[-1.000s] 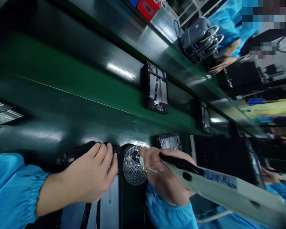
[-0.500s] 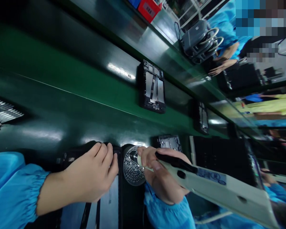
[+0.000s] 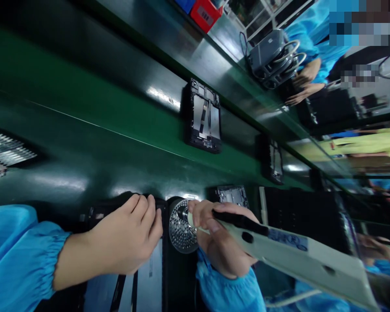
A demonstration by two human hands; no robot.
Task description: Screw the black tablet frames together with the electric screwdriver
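Note:
My right hand [image 3: 222, 238] is wrapped round a white electric screwdriver [image 3: 305, 255] with a black lever. Its tip end points left, at a round screw tray [image 3: 182, 232] with a dotted, perforated surface. The very tip is hard to make out. Just left of the tray lies an opened black device housing [image 3: 154, 271] with a silvery inner plate and dark strips. My left hand [image 3: 126, 240] rests over its upper part, fingers curled together at the top edge. What lies under those fingers is hidden.
Further opened housings [image 3: 205, 115] stand on the green belt [image 3: 117, 117] beyond my hands. Another housing [image 3: 232, 196] lies behind the screwdriver. A black panel [image 3: 299, 212] is at right, a rack of metal parts [image 3: 8, 147] at left. Across the belt, a co-worker's hands [image 3: 307, 82] are near a grey machine [image 3: 269, 56].
The nearest housing on the belt has shifted slightly left. Both my hands and the screwdriver stay almost in place.

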